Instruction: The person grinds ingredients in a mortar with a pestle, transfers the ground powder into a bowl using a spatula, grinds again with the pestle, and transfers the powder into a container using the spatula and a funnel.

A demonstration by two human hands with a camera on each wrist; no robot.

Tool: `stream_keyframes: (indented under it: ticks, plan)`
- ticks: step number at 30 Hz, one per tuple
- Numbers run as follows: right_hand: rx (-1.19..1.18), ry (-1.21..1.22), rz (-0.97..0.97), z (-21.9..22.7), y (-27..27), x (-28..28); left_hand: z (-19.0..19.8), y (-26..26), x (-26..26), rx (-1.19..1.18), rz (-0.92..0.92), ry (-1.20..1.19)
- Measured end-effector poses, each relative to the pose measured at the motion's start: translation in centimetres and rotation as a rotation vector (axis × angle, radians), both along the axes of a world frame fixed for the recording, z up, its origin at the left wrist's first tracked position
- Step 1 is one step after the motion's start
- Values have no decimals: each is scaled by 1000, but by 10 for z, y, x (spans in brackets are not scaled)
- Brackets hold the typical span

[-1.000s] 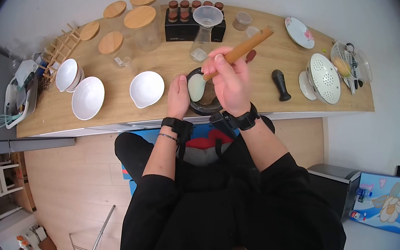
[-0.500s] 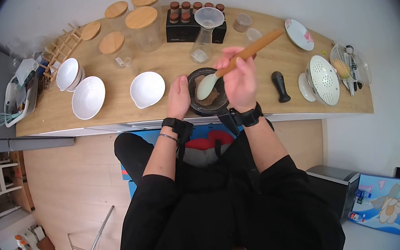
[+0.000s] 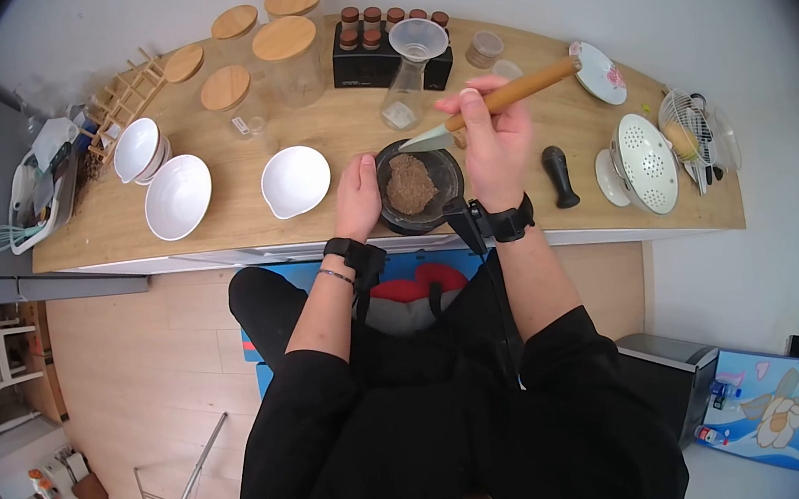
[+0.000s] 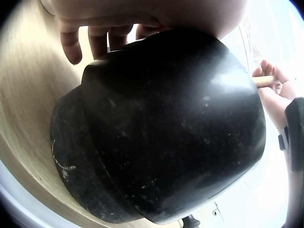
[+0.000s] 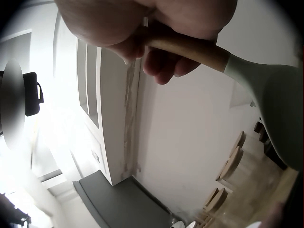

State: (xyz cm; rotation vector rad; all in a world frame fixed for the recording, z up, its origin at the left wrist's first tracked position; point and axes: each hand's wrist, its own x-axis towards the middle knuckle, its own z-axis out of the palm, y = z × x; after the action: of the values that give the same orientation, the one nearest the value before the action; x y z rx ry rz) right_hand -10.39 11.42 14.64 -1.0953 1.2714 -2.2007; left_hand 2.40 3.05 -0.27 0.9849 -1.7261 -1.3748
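Note:
A black mortar stands near the counter's front edge with brown ground matter inside. My left hand rests against its left side, and in the left wrist view the fingers of that hand lie along the dark outer wall. Above and right of the bowl, my right hand grips the wooden handle of a spoon. The pale green spoon head hangs over the mortar's back rim; the right wrist view shows it beyond the curled fingers.
White bowls stand to the left. Behind are lidded jars, a spice rack and a glass flask with a funnel. A black pestle, a colander and a floral plate lie to the right.
My right hand has moved right with the spoon, whose head has come up from inside the mortar to over its back rim. The left hand has stayed at the mortar.

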Motion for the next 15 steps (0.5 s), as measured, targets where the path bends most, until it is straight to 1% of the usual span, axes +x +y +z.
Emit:
stream_keyframes:
  ticks: [2, 8, 11, 13, 15]
  plan:
    - [26, 9, -28, -1, -5, 6, 0, -1, 0, 4, -4, -5]
    - [-63, 6, 24, -9, -15, 17, -1, -1, 1, -1, -5, -4]
    - [-69, 36, 54, -30, -16, 14, 0, -1, 0, -18, -1, -4]
    - [16, 36, 96, -51, -15, 9, 0, 1, -1, -28, -2, 4]
    - [24, 19, 85, -48, -14, 10, -1, -1, 0, -15, 3, -16]
